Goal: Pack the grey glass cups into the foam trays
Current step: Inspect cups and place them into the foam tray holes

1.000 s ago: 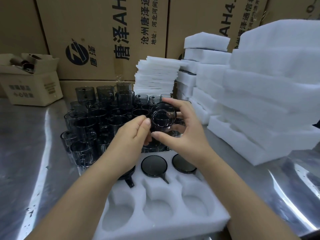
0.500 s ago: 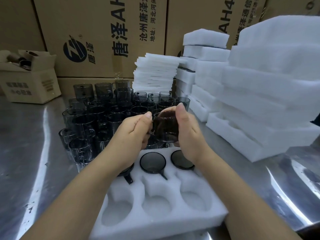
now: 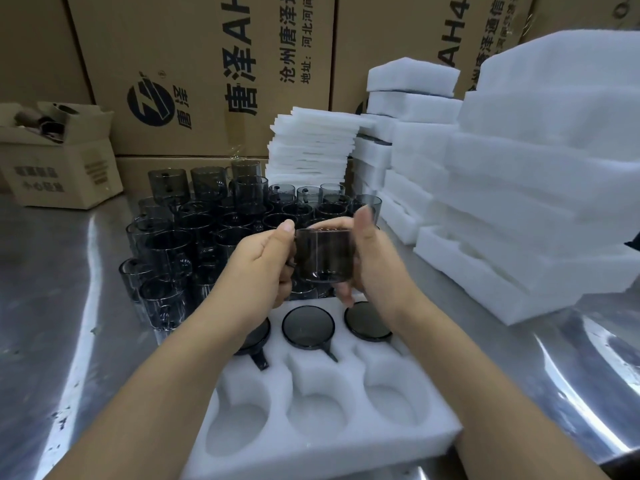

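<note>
Three of six pockets in the foam tray [image 3: 346, 370] hold packed cups [image 3: 308, 327] (the far row); three are bare. Both the left hand [image 3: 263, 268] and right hand [image 3: 377, 268] grip a fourth cup [image 3: 323, 254] above its twelve o'clock edge. Many loose cups [image 3: 194, 230] wait on the desk [image 3: 52, 306] at eleven o'clock.

Background, as I see it from the head camera. A large brown logo carton [image 3: 194, 74], printed with Chinese characters, closes the rear, with a like carton [image 3: 398, 32] to its right. Below the logo carton spreads a polished steel worktop [image 3: 52, 306] streaked with reflected light. Left of the logo carton sits a small open cardboard box [image 3: 62, 168].
</note>
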